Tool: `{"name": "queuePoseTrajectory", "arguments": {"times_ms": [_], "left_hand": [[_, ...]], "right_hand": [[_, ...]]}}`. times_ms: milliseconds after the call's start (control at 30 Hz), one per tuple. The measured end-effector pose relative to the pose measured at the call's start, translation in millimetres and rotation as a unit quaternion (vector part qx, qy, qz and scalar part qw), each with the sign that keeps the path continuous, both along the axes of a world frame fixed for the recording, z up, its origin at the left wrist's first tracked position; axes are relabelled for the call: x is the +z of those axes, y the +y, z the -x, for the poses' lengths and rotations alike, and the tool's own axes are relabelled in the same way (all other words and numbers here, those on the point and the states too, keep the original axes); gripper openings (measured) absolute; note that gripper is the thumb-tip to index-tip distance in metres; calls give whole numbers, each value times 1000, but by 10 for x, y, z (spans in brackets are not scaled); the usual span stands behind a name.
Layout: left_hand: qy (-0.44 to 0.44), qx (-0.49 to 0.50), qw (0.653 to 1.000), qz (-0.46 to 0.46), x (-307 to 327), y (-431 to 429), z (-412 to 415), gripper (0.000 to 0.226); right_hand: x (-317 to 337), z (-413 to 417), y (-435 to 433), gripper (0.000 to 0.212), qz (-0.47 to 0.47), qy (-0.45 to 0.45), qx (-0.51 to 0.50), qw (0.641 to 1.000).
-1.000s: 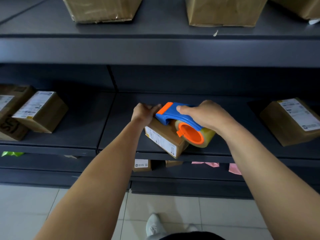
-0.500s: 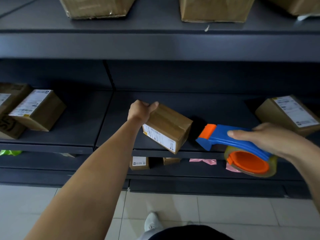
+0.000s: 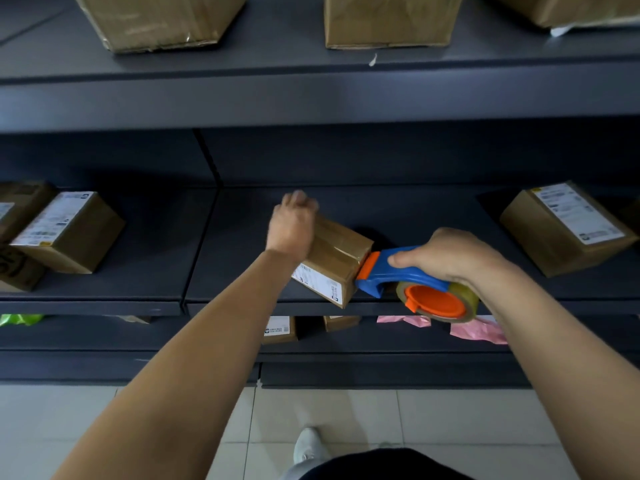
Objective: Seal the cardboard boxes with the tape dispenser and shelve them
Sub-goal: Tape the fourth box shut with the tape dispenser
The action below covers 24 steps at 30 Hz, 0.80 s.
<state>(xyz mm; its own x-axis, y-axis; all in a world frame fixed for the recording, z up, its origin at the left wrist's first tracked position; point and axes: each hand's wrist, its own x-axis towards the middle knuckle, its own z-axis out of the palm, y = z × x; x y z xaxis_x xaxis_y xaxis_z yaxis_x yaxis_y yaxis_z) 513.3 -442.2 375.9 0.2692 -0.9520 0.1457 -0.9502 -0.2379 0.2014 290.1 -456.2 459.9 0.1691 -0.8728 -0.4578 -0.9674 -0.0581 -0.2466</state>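
A small cardboard box (image 3: pixel 337 252) with a white label on its front lies tilted near the front edge of the dark middle shelf (image 3: pixel 415 216). Clear tape runs across its top. My left hand (image 3: pixel 292 228), blurred, holds the box's far left end with the fingers curled over it. My right hand (image 3: pixel 450 261) grips the blue handle of the tape dispenser (image 3: pixel 408 282), which carries an orange hub and a roll of clear tape. The dispenser's orange nose touches the box's right side.
More labelled boxes sit on the same shelf at the left (image 3: pixel 69 233) and right (image 3: pixel 564 230). Large boxes (image 3: pixel 391 19) stand on the shelf above. Small boxes (image 3: pixel 280 329) and pink paper (image 3: pixel 478 332) lie on the shelf below. Below that is tiled floor with my shoe (image 3: pixel 306 445).
My right hand swept the dispenser from the box's top out to the right, then brought its nose back against the box's right side. My left hand shifted on the box's left end.
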Motion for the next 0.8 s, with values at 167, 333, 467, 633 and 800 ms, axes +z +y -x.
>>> {"name": "queuePoseTrajectory", "arguments": {"times_ms": [167, 333, 467, 633, 800], "left_hand": [[28, -28, 987, -156, -20, 67, 428, 83], [37, -6, 980, -197, 13, 79, 491, 104], [37, -10, 979, -201, 20, 119, 468, 115], [23, -13, 974, -225, 103, 107, 522, 117], [-14, -23, 977, -210, 75, 107, 716, 103]], "right_hand": [[37, -55, 9, 50, 0, 8, 0, 1000], [1, -216, 182, 32, 183, 113, 121, 969], [-149, -157, 146, 38, 189, 112, 100, 970], [-608, 84, -265, 45, 221, 115, 14, 968], [-1046, 126, -410, 46, 206, 104, -3, 973]]}}
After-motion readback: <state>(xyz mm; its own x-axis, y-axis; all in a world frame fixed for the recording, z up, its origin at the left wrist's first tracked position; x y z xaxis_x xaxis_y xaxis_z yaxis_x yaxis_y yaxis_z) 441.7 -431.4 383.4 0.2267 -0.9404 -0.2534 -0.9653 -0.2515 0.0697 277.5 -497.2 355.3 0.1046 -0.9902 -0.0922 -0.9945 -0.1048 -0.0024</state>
